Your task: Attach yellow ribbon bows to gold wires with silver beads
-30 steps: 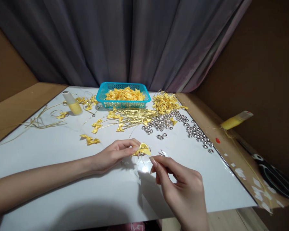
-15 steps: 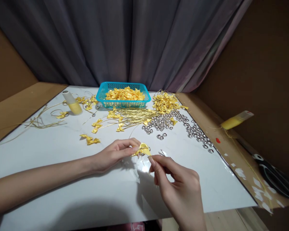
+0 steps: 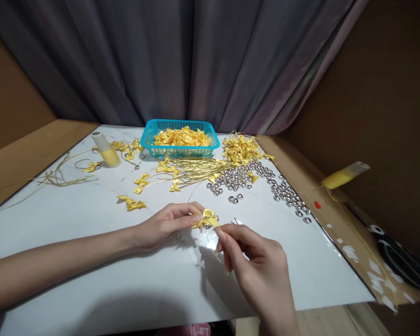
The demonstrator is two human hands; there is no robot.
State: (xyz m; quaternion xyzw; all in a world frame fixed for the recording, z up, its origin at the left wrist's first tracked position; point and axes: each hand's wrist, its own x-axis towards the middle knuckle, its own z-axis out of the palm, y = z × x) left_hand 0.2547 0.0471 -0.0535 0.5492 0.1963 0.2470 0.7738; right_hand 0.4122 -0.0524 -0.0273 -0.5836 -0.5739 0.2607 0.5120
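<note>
My left hand (image 3: 168, 224) pinches a small yellow ribbon bow (image 3: 208, 217) just above the white board (image 3: 91, 261). My right hand (image 3: 257, 270) comes in from the lower right, its thumb and forefinger closed on a thin gold thread right beside the bow. The thread itself is too fine to follow. A small silver piece (image 3: 236, 221) lies on the board just right of the bow.
A blue basket (image 3: 179, 151) of yellow bows stands at the back. In front of it lie gold wires (image 3: 196, 169), loose bows (image 3: 131, 203) and several silver bells (image 3: 283, 191). Two yellow glue bottles (image 3: 105, 149) (image 3: 343, 176) and black scissors (image 3: 399, 259) are at the sides.
My right hand has crept left and up, closer to the bow. The left hand and the bow have hardly moved.
</note>
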